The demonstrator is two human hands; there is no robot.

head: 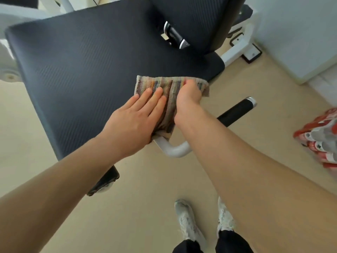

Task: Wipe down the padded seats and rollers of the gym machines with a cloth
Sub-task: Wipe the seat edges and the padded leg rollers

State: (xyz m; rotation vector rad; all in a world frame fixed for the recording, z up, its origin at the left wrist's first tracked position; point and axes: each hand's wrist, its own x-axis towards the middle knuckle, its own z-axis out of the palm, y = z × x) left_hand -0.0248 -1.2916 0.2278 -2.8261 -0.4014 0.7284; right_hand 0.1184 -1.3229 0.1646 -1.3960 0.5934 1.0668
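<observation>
Cloth (170, 99) on seat (91, 61) edge, under flat spread left fingers (153, 99), bunched in curled right fingers (189, 84).

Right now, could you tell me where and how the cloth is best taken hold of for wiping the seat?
Grip the cloth at its bunched right part, where the right hand is closed on it, coming from above on the near side. It lies draped over the seat's near-right edge, so that fold gives something to pinch, while the left hand lies flat on the left part.
</observation>
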